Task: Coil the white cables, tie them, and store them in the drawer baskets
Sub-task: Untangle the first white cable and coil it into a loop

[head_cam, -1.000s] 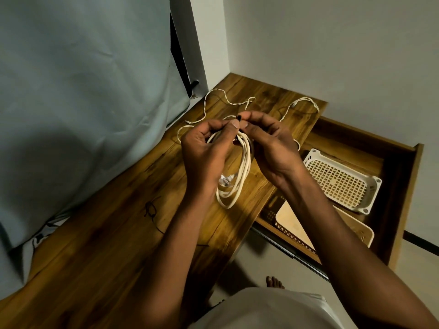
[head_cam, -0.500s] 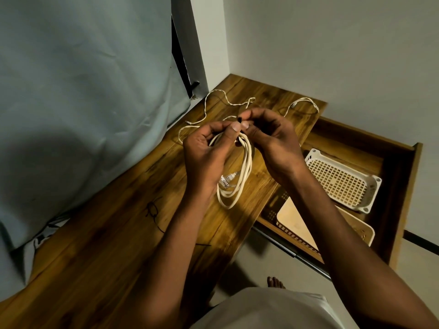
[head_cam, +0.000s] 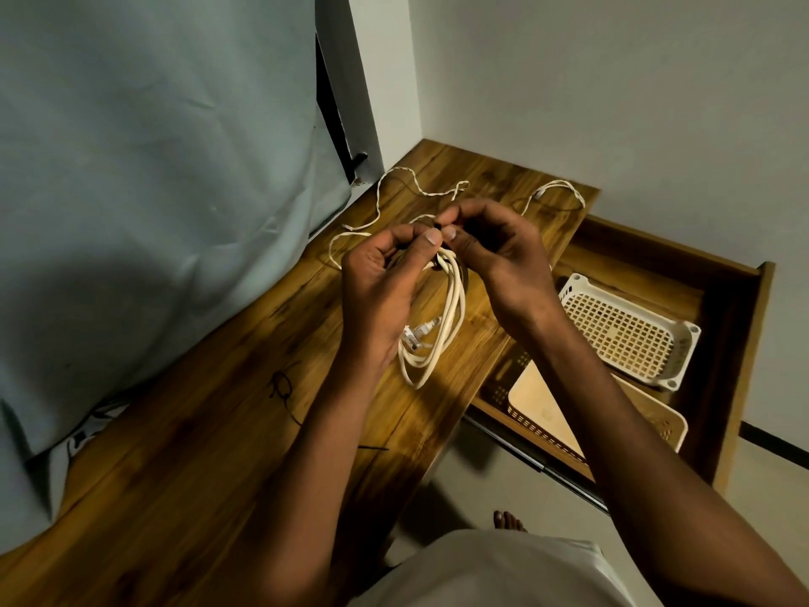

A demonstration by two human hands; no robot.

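step: tying | left hand [head_cam: 385, 282] grips coiled white cable [head_cam: 442, 330] above worktop [head_cam: 219, 431], keeping loops bunched | right hand [head_cam: 494, 251] fingers [head_cam: 451, 232] pinch black tie [head_cam: 436, 222] atop coil

Both hands, left [head_cam: 385, 282] and right [head_cam: 503, 251], pinching a coiled white cable [head_cam: 442, 326] above the wooden desk [head_cam: 210, 431].

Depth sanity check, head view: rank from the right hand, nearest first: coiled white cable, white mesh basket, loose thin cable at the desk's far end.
1. coiled white cable: held at the right hand.
2. loose thin cable: just beyond, on the desk.
3. white mesh basket: right, in the drawer.

Two and three are too close to call.
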